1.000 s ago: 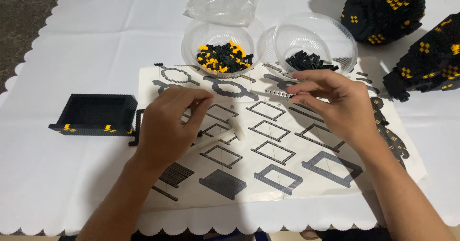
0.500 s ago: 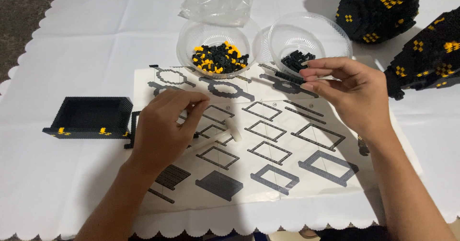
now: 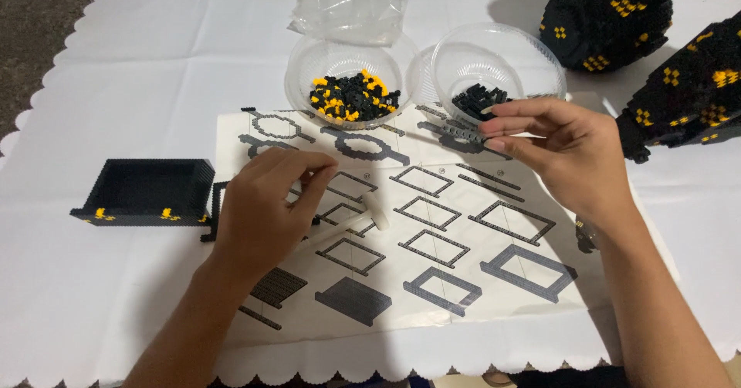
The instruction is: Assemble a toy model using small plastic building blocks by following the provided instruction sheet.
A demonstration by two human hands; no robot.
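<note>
Left hand (image 3: 266, 207) curls loosely on the instruction sheet (image 3: 463, 311), fingertips on a small white tool (image 3: 369, 212), bare paper beyond. Farther out, right hand (image 3: 559, 153) pinches a thin grey brick strip (image 3: 461, 132) just before the clear bowl (image 3: 532, 52).

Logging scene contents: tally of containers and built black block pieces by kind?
Clear plastic bowls: 2
Clear plastic bag: 1
Built black open box: 1
Large black-and-yellow built pieces, top right: 2
Total: 6
</note>
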